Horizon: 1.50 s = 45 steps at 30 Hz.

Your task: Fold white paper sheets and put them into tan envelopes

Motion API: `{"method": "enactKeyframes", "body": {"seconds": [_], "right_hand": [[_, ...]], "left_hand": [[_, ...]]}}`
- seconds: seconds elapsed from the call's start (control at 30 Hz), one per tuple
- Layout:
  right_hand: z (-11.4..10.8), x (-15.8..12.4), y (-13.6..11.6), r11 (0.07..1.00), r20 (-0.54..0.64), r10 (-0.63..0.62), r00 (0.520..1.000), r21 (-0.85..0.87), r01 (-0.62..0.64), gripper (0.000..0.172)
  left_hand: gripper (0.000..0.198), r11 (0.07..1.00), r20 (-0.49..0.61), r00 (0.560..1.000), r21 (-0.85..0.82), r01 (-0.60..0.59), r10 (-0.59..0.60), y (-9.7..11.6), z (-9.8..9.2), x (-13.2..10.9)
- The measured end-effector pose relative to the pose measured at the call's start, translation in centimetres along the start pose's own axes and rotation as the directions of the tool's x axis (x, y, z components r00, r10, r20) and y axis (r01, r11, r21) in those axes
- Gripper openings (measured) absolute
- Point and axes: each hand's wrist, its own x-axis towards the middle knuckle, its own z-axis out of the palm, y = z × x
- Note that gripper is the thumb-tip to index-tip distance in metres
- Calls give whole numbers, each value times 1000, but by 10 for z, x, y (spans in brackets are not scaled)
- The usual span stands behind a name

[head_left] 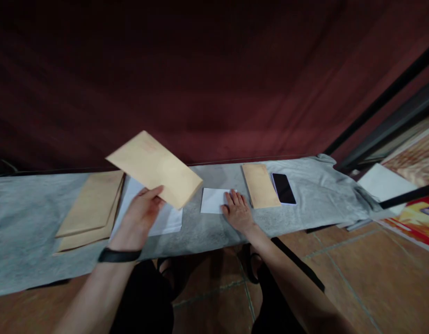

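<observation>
My left hand (146,207) grips a tan paper envelope (153,167) by its near edge, thumb on top, and holds it tilted above the bench. Beneath it lie white paper sheets (169,220), partly covered by the envelope and my wrist. My right hand (238,209) rests flat with fingers spread on the right end of a small folded white paper (211,200). Just right of that hand another tan envelope (261,185) lies on the cloth.
Larger brown envelopes (91,204) lie stacked at the left. A phone (284,189) sits beside the right-hand envelope. Grey cloth (318,199) covers the narrow bench, with a dark red curtain (214,93) behind it. Black bars (384,99) and a white box (386,183) stand at the right.
</observation>
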Motion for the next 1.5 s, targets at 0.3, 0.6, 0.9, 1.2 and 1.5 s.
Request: {"method": "enactKeyframes", "body": {"seconds": [0.3, 0.6, 0.9, 1.2, 1.5], "right_hand": [[-13, 39, 20, 466, 188, 233, 954, 840, -279, 29], [-17, 42, 0, -67, 383, 222, 897, 924, -378, 33], [-21, 47, -3, -301, 495, 188, 848, 851, -430, 31], [-21, 54, 2, -48, 280, 296, 913, 959, -279, 31], [-33, 54, 21, -53, 245, 251, 937, 970, -239, 29]], "left_hand": [[28, 964, 44, 965, -48, 262, -260, -108, 50, -21], [31, 964, 61, 963, -30, 265, -263, -101, 53, -21], [30, 940, 154, 931, -35, 339, -330, -94, 48, -14], [20, 881, 307, 831, 259, 396, -464, -96, 40, -23], [28, 394, 769, 622, 532, -750, 146, -85, 47, -48]]}}
